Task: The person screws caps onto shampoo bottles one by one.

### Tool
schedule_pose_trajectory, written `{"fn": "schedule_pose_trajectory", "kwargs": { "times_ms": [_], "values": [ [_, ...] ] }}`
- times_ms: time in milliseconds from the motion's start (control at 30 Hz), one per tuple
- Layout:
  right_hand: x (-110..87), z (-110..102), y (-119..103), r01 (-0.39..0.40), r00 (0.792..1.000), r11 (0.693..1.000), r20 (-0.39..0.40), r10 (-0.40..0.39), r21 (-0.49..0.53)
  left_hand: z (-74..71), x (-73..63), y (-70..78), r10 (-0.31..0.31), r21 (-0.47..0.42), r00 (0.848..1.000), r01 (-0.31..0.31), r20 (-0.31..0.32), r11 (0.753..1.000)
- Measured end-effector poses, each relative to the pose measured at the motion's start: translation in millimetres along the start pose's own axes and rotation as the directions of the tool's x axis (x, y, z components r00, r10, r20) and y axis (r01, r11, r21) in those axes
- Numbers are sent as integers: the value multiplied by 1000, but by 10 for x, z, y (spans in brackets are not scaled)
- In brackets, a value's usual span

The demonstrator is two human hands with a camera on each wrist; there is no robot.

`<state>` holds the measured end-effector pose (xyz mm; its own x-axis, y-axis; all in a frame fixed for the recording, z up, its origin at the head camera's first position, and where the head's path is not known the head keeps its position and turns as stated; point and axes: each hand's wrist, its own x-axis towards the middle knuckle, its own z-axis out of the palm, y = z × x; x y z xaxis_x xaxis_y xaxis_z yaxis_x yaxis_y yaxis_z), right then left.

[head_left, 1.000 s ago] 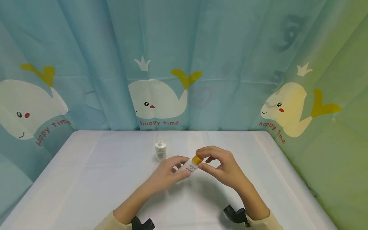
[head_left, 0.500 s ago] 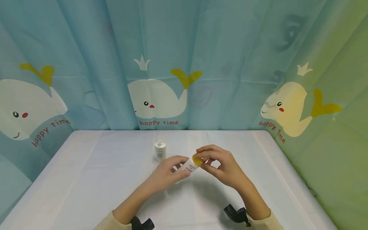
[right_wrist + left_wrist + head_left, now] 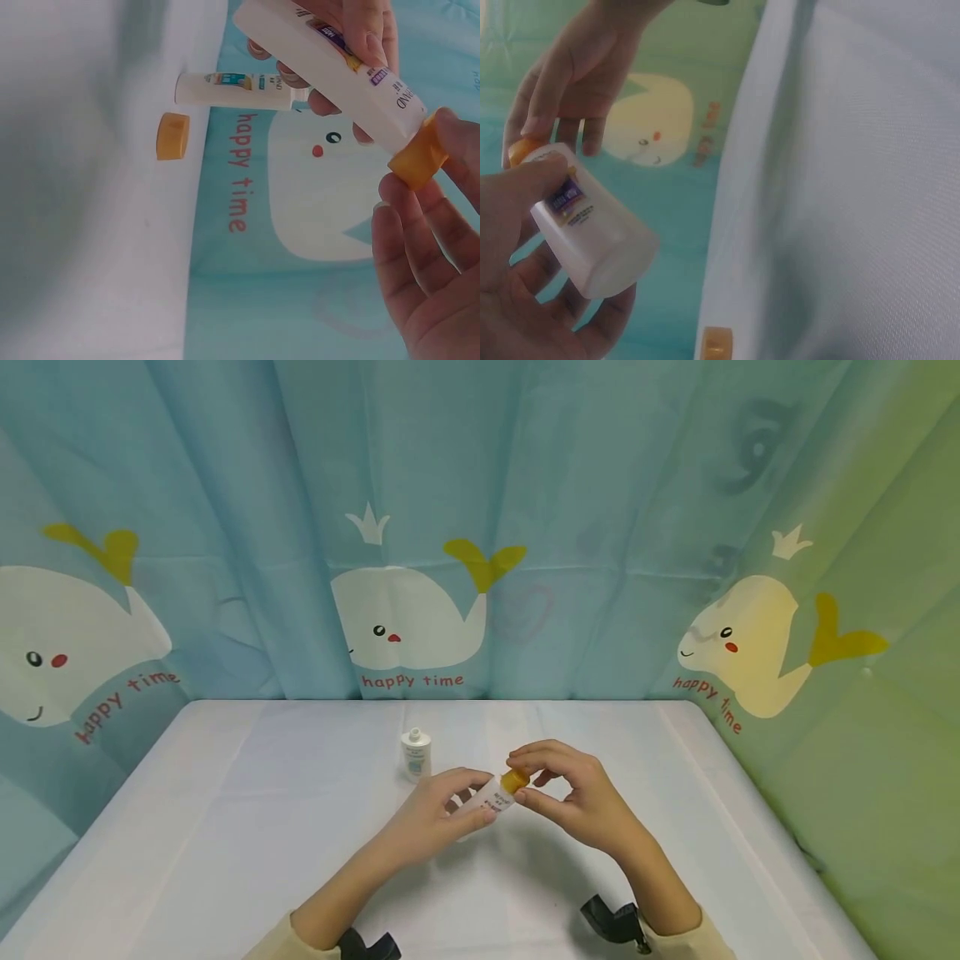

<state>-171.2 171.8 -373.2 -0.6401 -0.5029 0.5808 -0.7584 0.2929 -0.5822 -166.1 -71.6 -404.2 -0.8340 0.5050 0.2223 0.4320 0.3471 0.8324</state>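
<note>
Blue-green curtain (image 3: 600, 485) behind, 3 big whales (image 3: 408, 618) printed on it over red "happy time" text; white table (image 3: 225, 843) in front. Left hand (image 3: 435, 814) grips the labelled white bottle (image 3: 483, 802) around its body, thumb on the near face. Bottle is off the table, tilted, top end up toward the right hand (image 3: 573, 789). Right hand pinches the orange cap (image 3: 514, 780) on that end between thumb and fingertips; can't tell how tight the cap is. 2nd white bottle (image 3: 416, 754) stands upright on the table just beyond the left hand, nozzle (image 3: 416, 733) exposed. 2nd orange cap (image 3: 172, 136) sits on the table near it, per right wrist view. Beige sleeves (image 3: 288, 942), 1 black mount (image 3: 611, 921) at each wrist.
</note>
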Motion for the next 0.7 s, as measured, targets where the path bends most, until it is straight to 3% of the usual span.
{"fn": "schedule_pose_trajectory", "kwargs": {
  "times_ms": [367,700],
  "values": [
    [-16,-18,6,-11,1000,1000,16,11,22,-24,-1,-1,-45,8,999,45,-5,999],
    [-11,-42,17,3,999,999,45,-4,32,-44,4,11,-25,10,1000,25,9,1000]
  ]
}}
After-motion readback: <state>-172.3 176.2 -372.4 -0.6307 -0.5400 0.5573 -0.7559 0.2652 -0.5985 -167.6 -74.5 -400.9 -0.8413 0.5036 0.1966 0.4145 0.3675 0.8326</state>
